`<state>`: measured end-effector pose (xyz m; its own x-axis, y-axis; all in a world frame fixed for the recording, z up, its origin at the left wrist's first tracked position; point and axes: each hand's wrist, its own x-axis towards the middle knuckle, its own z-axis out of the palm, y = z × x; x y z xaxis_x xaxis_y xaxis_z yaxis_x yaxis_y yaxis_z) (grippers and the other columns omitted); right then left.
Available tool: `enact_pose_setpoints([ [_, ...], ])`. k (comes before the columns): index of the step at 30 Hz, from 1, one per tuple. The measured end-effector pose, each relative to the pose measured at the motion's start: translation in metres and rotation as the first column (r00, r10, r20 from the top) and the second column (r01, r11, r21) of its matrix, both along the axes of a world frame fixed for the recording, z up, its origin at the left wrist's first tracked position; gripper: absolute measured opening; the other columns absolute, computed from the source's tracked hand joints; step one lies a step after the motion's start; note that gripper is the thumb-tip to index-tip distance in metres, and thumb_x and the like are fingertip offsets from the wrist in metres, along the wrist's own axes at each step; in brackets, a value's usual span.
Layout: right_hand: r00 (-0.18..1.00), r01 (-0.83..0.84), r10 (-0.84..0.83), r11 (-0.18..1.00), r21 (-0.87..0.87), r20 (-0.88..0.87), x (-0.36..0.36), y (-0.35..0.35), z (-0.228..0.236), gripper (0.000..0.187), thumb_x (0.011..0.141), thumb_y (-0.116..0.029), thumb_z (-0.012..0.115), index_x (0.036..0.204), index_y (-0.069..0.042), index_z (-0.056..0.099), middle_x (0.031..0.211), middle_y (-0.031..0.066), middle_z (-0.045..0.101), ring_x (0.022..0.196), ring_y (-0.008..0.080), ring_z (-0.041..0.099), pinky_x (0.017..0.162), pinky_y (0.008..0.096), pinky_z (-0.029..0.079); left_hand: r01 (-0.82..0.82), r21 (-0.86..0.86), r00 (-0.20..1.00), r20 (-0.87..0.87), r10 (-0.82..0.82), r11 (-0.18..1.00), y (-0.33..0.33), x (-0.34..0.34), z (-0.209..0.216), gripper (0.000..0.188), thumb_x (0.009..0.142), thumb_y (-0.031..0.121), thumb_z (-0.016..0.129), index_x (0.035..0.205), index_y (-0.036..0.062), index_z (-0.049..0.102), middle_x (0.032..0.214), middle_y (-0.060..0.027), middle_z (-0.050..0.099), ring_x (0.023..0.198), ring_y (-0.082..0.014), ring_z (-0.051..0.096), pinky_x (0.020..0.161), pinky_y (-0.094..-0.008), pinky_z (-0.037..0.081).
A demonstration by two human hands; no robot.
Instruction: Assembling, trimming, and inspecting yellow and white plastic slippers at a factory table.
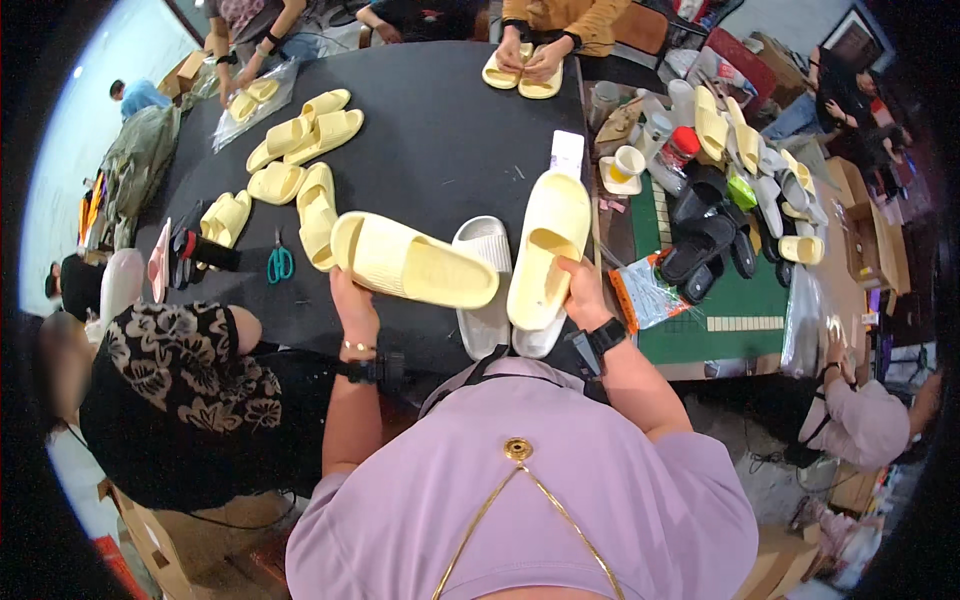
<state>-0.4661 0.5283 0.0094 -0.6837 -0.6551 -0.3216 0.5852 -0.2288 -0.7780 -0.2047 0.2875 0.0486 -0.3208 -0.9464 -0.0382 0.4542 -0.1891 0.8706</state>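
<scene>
Gripping lightly should prevent dents: left hand (355, 305) half-curled round one yellow slide (415, 262), right hand (586, 293) likewise round the three-o'clock slide (547, 246).

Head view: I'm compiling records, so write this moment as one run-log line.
left hand: holds yellow slipper | right hand: holds second yellow slipper | black table: grey slippers partly hidden

Your left grip (354, 306) is partly hidden behind the left yellow slipper (415, 262), your right grip (588, 297) partly behind the right yellow slipper (555, 210). Both slippers partly cover the grey slippers (485, 328). A person's head (62, 365) is blurred.
</scene>
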Motion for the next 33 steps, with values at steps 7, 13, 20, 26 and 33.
enact_pose_setpoints([
  [7, 0.92, -0.285, 0.307, 0.951, 0.12, -0.244, 0.012, -0.066, 0.031, 0.033, 0.092, -0.01, 0.057, 0.119, 0.009, 0.051, 0.106, 0.0143, 0.065, 0.088, 0.0218, 0.067, 0.075, 0.0327, 0.055, 0.151, -0.169, 0.919, 0.387, -0.075, 0.974, -0.084, -0.02, -0.002, 0.036, 0.094, 0.023, 0.048, 0.118, -0.0023, 0.055, 0.11, -0.0102, 0.059, 0.099, -0.0186, 0.056, 0.087, -0.0305, 0.044],
  [13, 0.524, -0.254, 0.573, 0.812, 0.526, -0.631, 0.035, -0.108, 0.041, 0.064, 0.086, -0.02, 0.066, 0.138, 0.006, 0.038, 0.116, 0.0171, 0.061, 0.1, 0.022, 0.063, 0.082, 0.0315, 0.051, 0.154, -0.516, 0.594, 0.73, 0.338, 0.843, -0.097, -0.053, -0.044, 0.067, 0.091, 0.045, 0.055, 0.129, -0.0103, 0.049, 0.125, -0.0308, 0.055, 0.12, -0.0432, 0.049, 0.104, -0.0446, 0.037],
  [20, 0.363, -0.268, 0.666, 0.744, 0.612, -0.651, 0.037, -0.096, 0.004, 0.049, 0.081, -0.02, 0.063, 0.122, 0.007, 0.056, 0.116, 0.0214, 0.062, 0.111, 0.0295, 0.059, 0.096, 0.0355, 0.045, 0.41, -0.557, 0.281, 0.831, 0.481, 0.723, 0.021, -0.058, -0.066, 0.076, 0.085, 0.048, 0.065, 0.139, 0.0001, 0.041, 0.142, -0.028, 0.038, 0.133, -0.0434, 0.033, 0.109, -0.0495, 0.029],
  [26, 0.213, -0.187, 0.629, 0.778, 0.6, -0.748, 0.044, -0.099, -0.007, 0.046, 0.078, -0.02, 0.064, 0.119, 0.002, 0.06, 0.124, 0.0252, 0.057, 0.117, 0.0356, 0.055, 0.102, 0.0385, 0.042, 0.302, -0.595, 0.415, 0.786, 0.459, 0.745, 0.032, -0.071, -0.09, 0.074, 0.079, 0.046, 0.072, 0.128, -0.0046, 0.048, 0.132, -0.0313, 0.045, 0.123, -0.0458, 0.042, 0.103, -0.0506, 0.034],
  [33, 0.099, -0.212, 0.619, 0.778, 0.592, -0.779, 0.042, -0.099, -0.01, 0.038, 0.076, -0.021, 0.064, 0.109, 0.0, 0.067, 0.126, 0.0243, 0.056, 0.116, 0.0397, 0.053, 0.102, 0.0415, 0.042, 0.313, -0.589, 0.205, 0.808, 0.552, 0.745, -0.002, -0.085, -0.105, 0.067, 0.077, 0.055, 0.07, 0.099, -0.0077, 0.064, 0.1, -0.0268, 0.063, 0.1, -0.042, 0.057, 0.09, -0.047, 0.044],
])
